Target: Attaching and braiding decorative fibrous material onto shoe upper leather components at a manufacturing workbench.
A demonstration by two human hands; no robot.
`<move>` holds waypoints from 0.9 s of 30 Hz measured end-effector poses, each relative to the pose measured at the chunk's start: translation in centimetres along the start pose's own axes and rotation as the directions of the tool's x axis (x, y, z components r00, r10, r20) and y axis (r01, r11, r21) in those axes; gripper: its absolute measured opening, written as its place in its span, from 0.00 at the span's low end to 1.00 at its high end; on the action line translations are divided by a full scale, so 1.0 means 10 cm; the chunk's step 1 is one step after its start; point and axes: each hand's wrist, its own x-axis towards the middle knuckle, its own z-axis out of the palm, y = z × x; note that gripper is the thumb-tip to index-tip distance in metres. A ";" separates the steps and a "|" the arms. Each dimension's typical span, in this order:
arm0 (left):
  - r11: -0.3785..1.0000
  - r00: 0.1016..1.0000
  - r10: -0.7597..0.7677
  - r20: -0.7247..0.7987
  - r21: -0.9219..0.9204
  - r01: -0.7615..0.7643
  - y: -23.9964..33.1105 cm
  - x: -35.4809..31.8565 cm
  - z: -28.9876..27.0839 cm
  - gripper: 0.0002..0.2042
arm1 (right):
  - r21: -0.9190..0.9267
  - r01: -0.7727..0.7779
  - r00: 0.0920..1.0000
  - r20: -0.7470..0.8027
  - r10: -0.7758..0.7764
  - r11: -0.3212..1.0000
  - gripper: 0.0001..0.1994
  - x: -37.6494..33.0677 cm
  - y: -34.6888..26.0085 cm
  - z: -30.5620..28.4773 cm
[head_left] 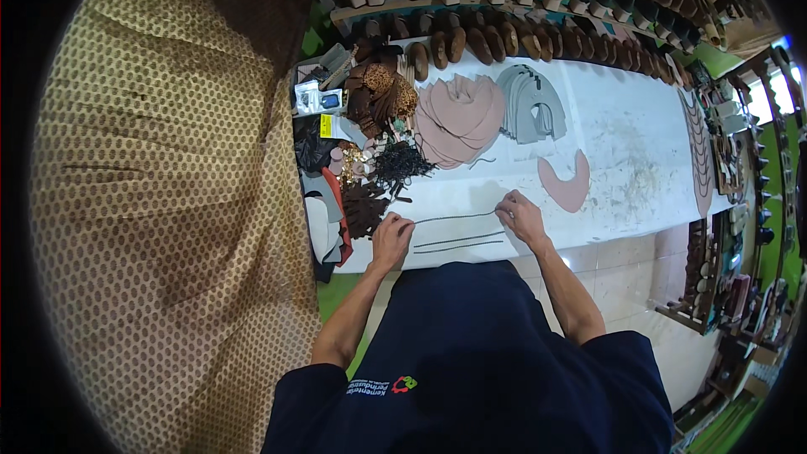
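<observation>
A thin dark cord point(458, 218) stretches sideways between my two hands, just over the white tabletop near its front edge. My left hand point(392, 240) pinches its left end, and my right hand point(521, 217) pinches the right end. Two more dark cords point(458, 245) lie roughly parallel on the table, nearer to me. Beyond my right hand rests a single pink U-shaped piece point(566, 183). A tangle of black strips point(398, 165) and a heap of dark brown strips point(363, 208) lie beyond and beside my left hand.
Fanned pink pieces point(458, 118) and grey U-shaped pieces point(534, 105) cover the table's middle back. Brown and leopard-patterned pieces point(378, 88) are piled at the left. Shoe lasts point(479, 44) line the back edge below shelves of shoes. A patterned curtain point(168, 202) hangs on the left.
</observation>
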 end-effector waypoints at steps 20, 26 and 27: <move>0.991 0.994 0.112 0.007 -0.075 -0.111 -0.05 -0.23 0.01 0.06 | 0.034 -0.009 0.988 0.157 0.003 0.999 0.05 -0.16 0.17 -0.09; 0.990 0.992 0.108 -0.065 -0.080 -0.113 -0.07 -0.14 -0.01 0.06 | 0.186 -0.052 0.994 0.106 0.032 0.981 0.08 -0.09 0.16 -0.15; 0.984 0.974 0.172 -0.148 -0.027 -0.178 -0.07 -0.08 -0.01 0.06 | 0.190 -0.091 0.993 0.086 0.075 0.978 0.09 -0.06 0.12 -0.17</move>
